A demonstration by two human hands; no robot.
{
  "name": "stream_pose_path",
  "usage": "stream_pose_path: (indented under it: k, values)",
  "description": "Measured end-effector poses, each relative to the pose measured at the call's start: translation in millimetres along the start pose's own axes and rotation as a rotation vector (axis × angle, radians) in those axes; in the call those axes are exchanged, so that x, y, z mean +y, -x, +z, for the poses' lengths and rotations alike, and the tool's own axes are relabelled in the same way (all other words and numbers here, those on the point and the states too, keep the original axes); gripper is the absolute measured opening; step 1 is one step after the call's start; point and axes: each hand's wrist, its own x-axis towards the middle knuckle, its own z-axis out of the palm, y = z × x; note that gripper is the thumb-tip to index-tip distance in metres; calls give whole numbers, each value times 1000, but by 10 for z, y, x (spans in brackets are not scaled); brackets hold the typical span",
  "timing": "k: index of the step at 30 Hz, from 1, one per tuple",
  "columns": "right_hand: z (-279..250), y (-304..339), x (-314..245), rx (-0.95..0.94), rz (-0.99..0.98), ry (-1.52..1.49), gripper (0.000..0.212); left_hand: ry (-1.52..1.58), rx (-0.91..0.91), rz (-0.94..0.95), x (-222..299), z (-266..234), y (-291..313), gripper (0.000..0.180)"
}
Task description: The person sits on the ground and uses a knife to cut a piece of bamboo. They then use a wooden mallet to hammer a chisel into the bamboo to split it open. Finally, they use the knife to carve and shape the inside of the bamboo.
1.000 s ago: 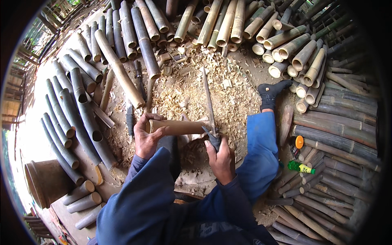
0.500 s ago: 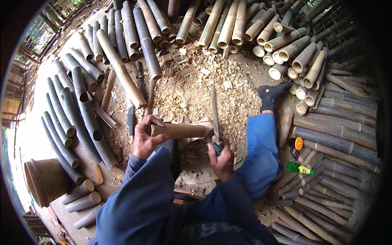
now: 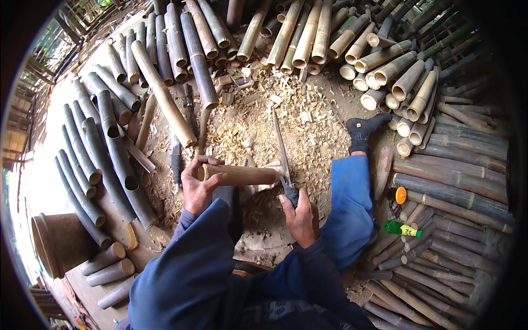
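Note:
A short, pale bamboo tube (image 3: 245, 175) lies crosswise in front of my legs. My left hand (image 3: 200, 186) is wrapped round its left end. In my right hand (image 3: 302, 216) is a long-bladed knife (image 3: 281, 144) with a dark wrapped handle. The blade points away from me, just beyond the tube's right end; whether it touches the bamboo I cannot tell. Beneath the tube's right end is a pale block-like surface, partly hidden. Pale wood shavings (image 3: 242, 132) cover the ground beyond my hands.
Dark bamboo tubes (image 3: 118, 148) lie in rows at the left, beside a brown bucket (image 3: 63, 242). Paler cut tubes (image 3: 308, 36) are stacked at the back. More bamboo (image 3: 451, 181), a green bottle (image 3: 403, 228) and an orange disc (image 3: 401, 194) are at the right. Another knife (image 3: 175, 159) lies left of the shavings.
My right hand has shifted slightly right and toward me. The knife's blade now leans further left at its tip and shows a narrower side. The left hand still grips the tube, nearly unmoved.

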Motion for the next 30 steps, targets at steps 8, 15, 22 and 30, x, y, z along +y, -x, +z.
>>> stream_pose_path:
  k: [8,15,22,30]
  values:
    - [347,-80,495,-125,163,276,33,-41,-84,57,79,92,-43,29]
    - [51,-48,-192,22,-115,-60,35,-70,-97,96,52,-42,-29,30]
    - [396,-106,688,-101,133,180,40,-166,-211,-72,276,14,-39,27]
    - [191,-16,177,76,5,-47,32,-183,-261,23,287,33,-95,28]
